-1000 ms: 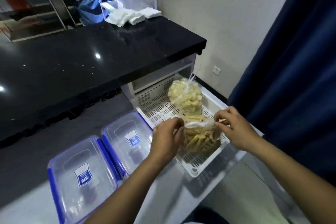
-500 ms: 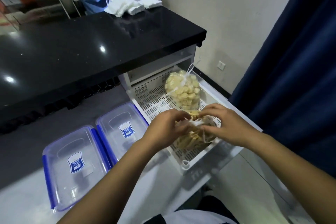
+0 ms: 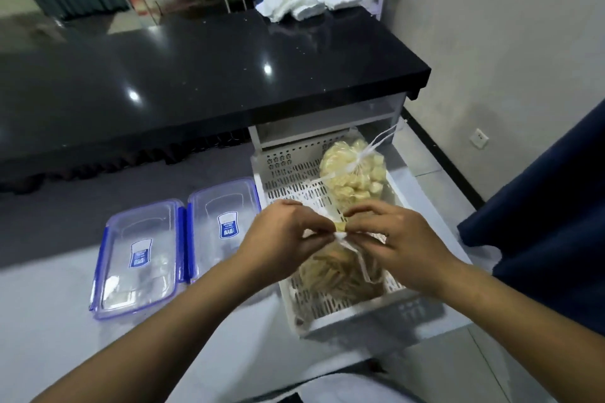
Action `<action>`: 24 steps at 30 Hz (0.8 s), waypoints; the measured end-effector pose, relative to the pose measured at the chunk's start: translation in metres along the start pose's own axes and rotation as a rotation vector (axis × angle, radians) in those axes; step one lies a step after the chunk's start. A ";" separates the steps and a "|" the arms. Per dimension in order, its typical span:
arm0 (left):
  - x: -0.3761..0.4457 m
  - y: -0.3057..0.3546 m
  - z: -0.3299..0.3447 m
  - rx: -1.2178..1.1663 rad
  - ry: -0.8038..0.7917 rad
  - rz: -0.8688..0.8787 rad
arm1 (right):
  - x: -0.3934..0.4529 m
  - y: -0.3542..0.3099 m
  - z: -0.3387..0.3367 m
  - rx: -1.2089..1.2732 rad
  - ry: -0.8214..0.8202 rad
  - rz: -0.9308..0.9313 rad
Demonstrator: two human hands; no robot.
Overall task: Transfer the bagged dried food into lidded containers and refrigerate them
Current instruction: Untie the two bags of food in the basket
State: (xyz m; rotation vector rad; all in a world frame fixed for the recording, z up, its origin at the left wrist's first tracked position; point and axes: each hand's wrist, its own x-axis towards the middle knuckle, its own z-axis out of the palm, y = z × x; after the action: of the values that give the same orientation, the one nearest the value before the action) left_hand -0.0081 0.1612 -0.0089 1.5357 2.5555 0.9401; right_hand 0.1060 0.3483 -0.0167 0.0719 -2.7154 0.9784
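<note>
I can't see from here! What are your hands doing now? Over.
Left hand, right hand pinching near bag's knot. Containers lidded. Nothing in the way.

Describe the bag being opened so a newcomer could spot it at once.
Find the white slotted basket right of the two lidded containers. Its near end holds a clear bag of tan dried strips, its tied neck pinched by the left hand and right hand. The far bag holds pale chunks, untouched.

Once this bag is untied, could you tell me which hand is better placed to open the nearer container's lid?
Probably the left. The left hand is on the side of the two lidded containers, closest to the nearer container; the right hand would have to cross over the bag of strips.
</note>
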 end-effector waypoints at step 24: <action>-0.034 0.051 0.009 -0.125 0.142 -0.516 | 0.006 0.041 -0.038 0.063 -0.267 -0.187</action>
State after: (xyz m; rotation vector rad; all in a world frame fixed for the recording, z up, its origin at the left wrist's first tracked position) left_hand 0.0529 0.1558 -0.0001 0.7368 2.7105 1.1287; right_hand 0.1026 0.4045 -0.0127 0.4920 -2.8459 1.0651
